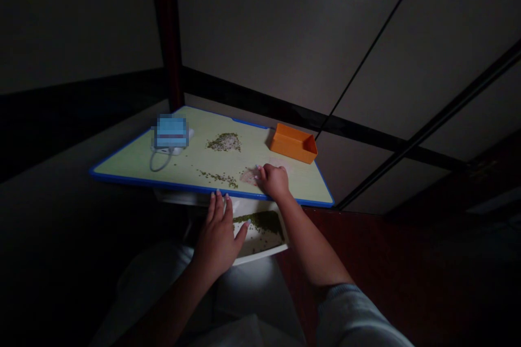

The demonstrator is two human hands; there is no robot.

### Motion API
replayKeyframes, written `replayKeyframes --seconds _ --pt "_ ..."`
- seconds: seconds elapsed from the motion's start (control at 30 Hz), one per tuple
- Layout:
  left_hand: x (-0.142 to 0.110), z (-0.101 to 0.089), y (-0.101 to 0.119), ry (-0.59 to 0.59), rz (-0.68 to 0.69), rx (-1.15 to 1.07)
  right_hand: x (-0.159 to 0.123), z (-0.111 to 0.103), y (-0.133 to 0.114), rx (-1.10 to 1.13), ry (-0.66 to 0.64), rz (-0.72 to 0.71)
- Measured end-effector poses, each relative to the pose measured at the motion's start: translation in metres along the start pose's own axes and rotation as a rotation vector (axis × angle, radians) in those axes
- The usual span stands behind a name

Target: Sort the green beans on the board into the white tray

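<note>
A pale green board with a blue rim [134, 160] lies in front of me, with small green beans scattered on it in a pile [223, 142] and a loose trail [217, 177]. My right hand [274, 180] rests on the board with its fingers curled over a small pale heap of beans. My left hand [217, 233] is open, fingers stretched flat against the board's near edge, above a white tray [260, 252] that sits on my lap and holds a layer of green beans.
An orange box [293, 143] stands at the board's far right. A blurred blue object with a white cable [171, 133] lies at the far left. A dark red post [169, 32] rises behind the board. The surroundings are dim.
</note>
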State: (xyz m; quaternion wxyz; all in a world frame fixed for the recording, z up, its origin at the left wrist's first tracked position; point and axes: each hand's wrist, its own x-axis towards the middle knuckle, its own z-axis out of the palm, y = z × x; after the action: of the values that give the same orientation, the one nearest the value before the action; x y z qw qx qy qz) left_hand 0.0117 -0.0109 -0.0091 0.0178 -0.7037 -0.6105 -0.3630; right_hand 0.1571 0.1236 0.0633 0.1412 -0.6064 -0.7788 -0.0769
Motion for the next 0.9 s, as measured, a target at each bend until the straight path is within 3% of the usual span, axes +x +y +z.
replayKeyframes --seconds 0.57,0.9 --pt "0.002 -0.002 0.001 -0.041 -0.018 0.03 0.001 -0.006 -0.016 -0.093 -0.028 0.064" --pt "0.002 -0.001 0.0 -0.041 -0.006 0.034 0.006 -0.008 0.003 -0.117 -0.036 0.221"
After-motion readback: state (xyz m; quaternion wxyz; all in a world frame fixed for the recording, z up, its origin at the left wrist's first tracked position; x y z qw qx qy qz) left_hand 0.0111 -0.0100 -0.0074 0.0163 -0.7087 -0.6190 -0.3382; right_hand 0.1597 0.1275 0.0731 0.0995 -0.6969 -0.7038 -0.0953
